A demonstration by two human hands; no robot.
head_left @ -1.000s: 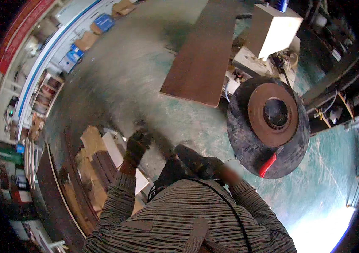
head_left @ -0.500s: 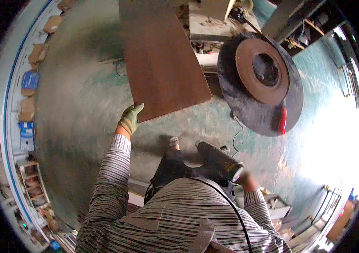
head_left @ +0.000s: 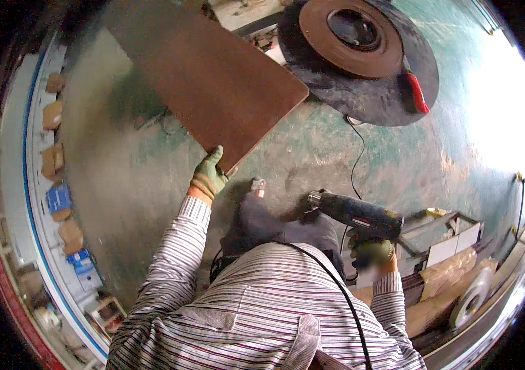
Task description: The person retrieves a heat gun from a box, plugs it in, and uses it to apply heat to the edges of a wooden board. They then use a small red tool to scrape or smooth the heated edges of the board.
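My left hand (head_left: 210,175), in a green glove, grips the near corner of a long brown board (head_left: 207,80) that stretches away to the upper left. My right hand (head_left: 370,250), also gloved, holds a black heat gun (head_left: 364,216) by its handle, its metal nozzle pointing left above my legs. The heat gun's body partly hides that hand's fingers. A round black plate (head_left: 373,108) stands beyond, carrying a brown roll (head_left: 386,49) of strip and a red-handled tool (head_left: 417,91), close beside the board's right corner.
A thin cable (head_left: 355,166) trails across the green floor (head_left: 460,160). Boxes (head_left: 59,200) line the left side. At lower right lie wrapped rolls (head_left: 441,268), a white reel (head_left: 466,308) and a framed white piece (head_left: 444,250). A pale bench (head_left: 244,12) is at the top.
My left hand rose from beside my leg to grip the board's corner. The heat gun in my right hand lifted into clearer view. Board and round plate sit differently as my view turned.
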